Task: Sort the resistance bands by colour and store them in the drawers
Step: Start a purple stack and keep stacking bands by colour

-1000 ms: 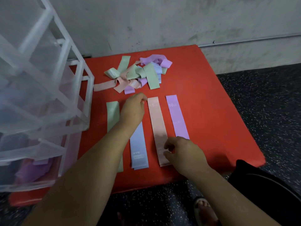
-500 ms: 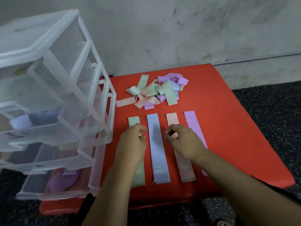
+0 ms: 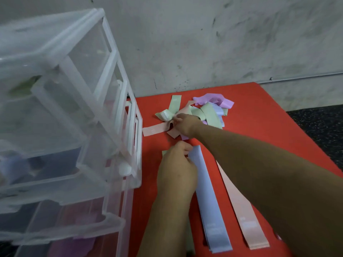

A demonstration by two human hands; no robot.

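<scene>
A: We have our right hand (image 3: 186, 125) out at the pile of bands (image 3: 207, 112) on the far part of the red table (image 3: 259, 112). Its fingers (image 3: 177, 120) pinch a fold of the loose pink band (image 3: 154, 129), whose free end lies flat and points toward the drawer unit (image 3: 74, 117).

B: And our left hand (image 3: 176, 171)?

A: It is nearer to us and lies over the top of the green band (image 3: 164, 152), so we see only a sliver of that band. The fingers are curled, with their tips against the top corner of the blue bands (image 3: 209, 201). We cannot tell whether they grip anything.

B: What do we have laid out flat?

A: The blue bands are stacked just to the right of our left hand. The flat pink band (image 3: 241, 210) lies beside them, and our right forearm hides part of it.

B: And the drawers?

A: The clear unit stands at the left of the table. Through its blurred walls we can make out purple bands (image 3: 74, 245) in the lowest drawer, something dark blue higher up, and a hint of green near the top.
</scene>
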